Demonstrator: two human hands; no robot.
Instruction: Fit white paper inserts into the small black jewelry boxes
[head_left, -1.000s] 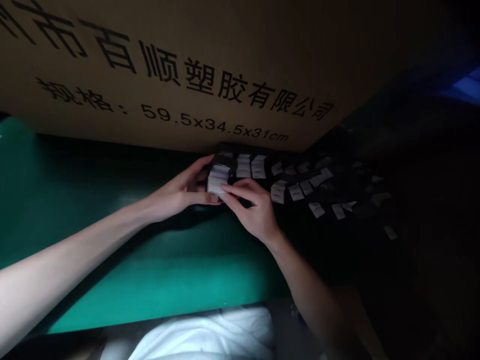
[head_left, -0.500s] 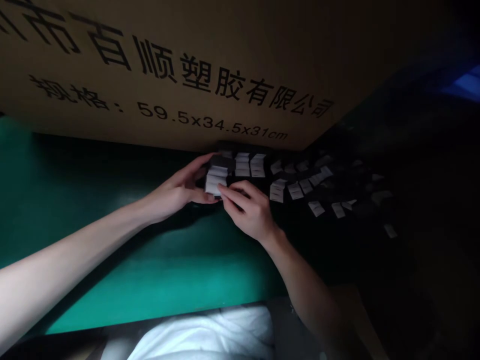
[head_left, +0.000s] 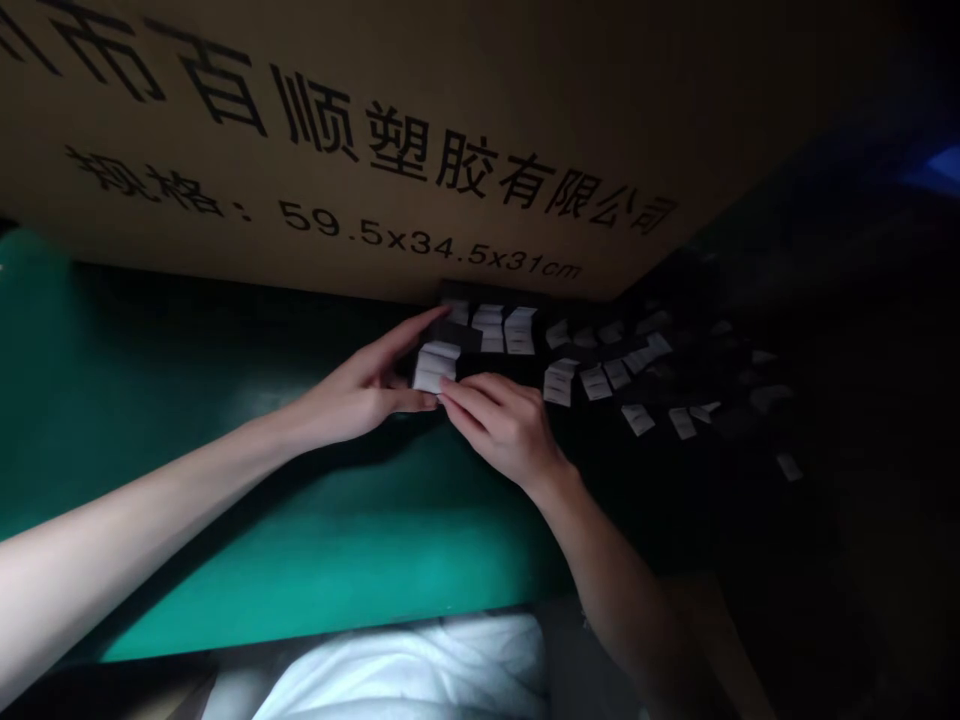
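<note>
While the left hand (head_left: 367, 385) holds a folded white slip (head_left: 435, 367), the right hand (head_left: 506, 420) pinches its corner

In the head view, the left hand is curled in a half-open grip, its thumb along the slip's near edge and its fingers reaching round the far side. The slip sits between the two hands, just right of the left palm, its creases running crosswise. A dark piece (head_left: 459, 335) shows beyond the slip, beside the left fingertips; whether the two are joined is too dim to tell. The right hand is narrowed, thumb and forefinger together at the slip's near right corner, the other fingers folded behind them.

Just beyond the right hand stand more white slips (head_left: 490, 330) in a short row. To the right of that hand, scattered slips (head_left: 596, 382) lie among dark shapes, fading into shadow. A printed cardboard box (head_left: 337, 150) rises beyond both hands, marked "59.5x34.5x31cm". Under and nearer than the hands spreads a green tabletop (head_left: 300, 560), with pale cloth (head_left: 420, 670) below its near edge
</note>
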